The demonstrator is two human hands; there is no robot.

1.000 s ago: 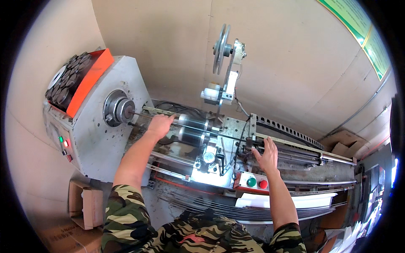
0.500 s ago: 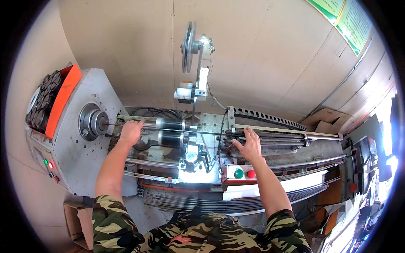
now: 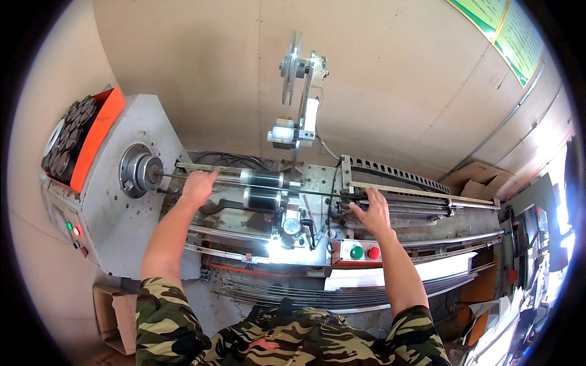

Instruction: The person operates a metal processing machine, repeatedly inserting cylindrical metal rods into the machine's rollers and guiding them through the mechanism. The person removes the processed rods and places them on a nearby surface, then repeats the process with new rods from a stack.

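Observation:
My left hand (image 3: 199, 186) is closed over a thin metal rod (image 3: 232, 182) that runs from the chuck (image 3: 149, 173) of the grey machine at the left. To its right are two shiny dark rollers (image 3: 261, 199) on the carriage plate (image 3: 317, 175). A long thin dark rod stretches past the rollers toward my right hand (image 3: 373, 211). That hand has its thumb and fingers spread at the left end of several parallel bars (image 3: 415, 204); whether it touches them I cannot tell.
A reel on an upright arm (image 3: 293, 67) rises behind the carriage. A button box (image 3: 360, 251) with green and red buttons sits below my right hand. Several long rods (image 3: 262, 291) lie along the near side. An orange tray (image 3: 97, 140) of dark round pieces tops the headstock.
The view has shifted slightly, so the machine appears farther right. Both hands keep nearly the same places and poses along the rod and bars.

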